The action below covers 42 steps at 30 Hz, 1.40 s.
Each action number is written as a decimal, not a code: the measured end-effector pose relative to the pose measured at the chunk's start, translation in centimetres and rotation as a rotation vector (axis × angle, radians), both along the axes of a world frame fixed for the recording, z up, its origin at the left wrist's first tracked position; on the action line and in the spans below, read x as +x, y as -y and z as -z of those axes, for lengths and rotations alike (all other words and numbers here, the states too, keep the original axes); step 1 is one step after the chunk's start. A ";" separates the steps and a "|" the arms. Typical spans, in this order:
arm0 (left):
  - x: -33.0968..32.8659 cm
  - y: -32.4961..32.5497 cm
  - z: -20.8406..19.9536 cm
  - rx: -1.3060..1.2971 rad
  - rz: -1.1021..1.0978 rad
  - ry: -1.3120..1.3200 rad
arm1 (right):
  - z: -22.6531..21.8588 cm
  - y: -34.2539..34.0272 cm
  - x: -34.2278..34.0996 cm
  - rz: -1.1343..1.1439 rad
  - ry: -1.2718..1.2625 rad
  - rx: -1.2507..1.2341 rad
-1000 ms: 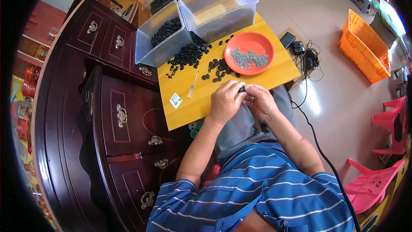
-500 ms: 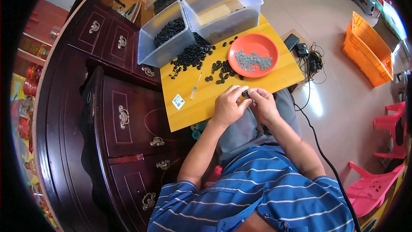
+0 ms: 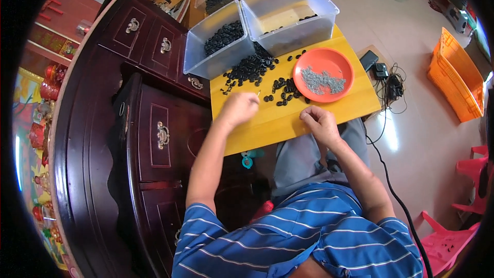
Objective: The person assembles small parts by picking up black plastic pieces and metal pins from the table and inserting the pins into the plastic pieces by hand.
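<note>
Over the left part of the yellow table (image 3: 355,103), my left hand (image 3: 239,109) is curled and a little blurred. The pale tip of a thin stick (image 3: 259,93) pokes out at its fingertips; the rest is hidden. Near the front edge, my right hand (image 3: 321,125) has thumb and fingers pinched together. Whatever sits in that pinch is hidden. Small black oval pieces (image 3: 284,88) lie loose between my hands and a red-orange plate (image 3: 350,68). The plate carries a heap of small grey metal-looking pieces (image 3: 323,81).
A clear bin (image 3: 198,66) heaped with black pieces stands at the back left, a bigger clear bin (image 3: 303,36) beside it. More black pieces (image 3: 249,69) spill in front. Dark wooden drawers (image 3: 154,139) border the left. An orange basket (image 3: 455,80) and cables (image 3: 393,90) lie right.
My left hand has left the right hand and moved left onto the thin stick, covering the white card as well. My right hand stays near the table edge; the black oval piece is out of sight.
</note>
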<state>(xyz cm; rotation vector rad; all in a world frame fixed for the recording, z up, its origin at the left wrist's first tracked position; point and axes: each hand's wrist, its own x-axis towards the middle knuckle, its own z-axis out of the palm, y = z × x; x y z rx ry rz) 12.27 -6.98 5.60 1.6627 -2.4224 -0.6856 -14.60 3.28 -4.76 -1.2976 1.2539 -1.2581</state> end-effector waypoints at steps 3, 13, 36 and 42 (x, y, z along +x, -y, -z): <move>2.5 6.2 -5.3 -0.448 -0.098 -0.132 | 0.3 0.8 0.2 0.058 0.003 0.047; -0.9 4.2 0.5 -0.361 -0.137 -0.293 | 0.1 -0.4 -0.1 0.081 -0.043 0.013; -5.4 4.3 7.2 -0.323 -0.173 -0.062 | 0.9 0.6 -0.5 0.032 0.029 0.025; -5.2 3.7 7.6 -0.347 -0.169 -0.014 | 0.8 0.0 -0.6 0.026 -0.027 0.026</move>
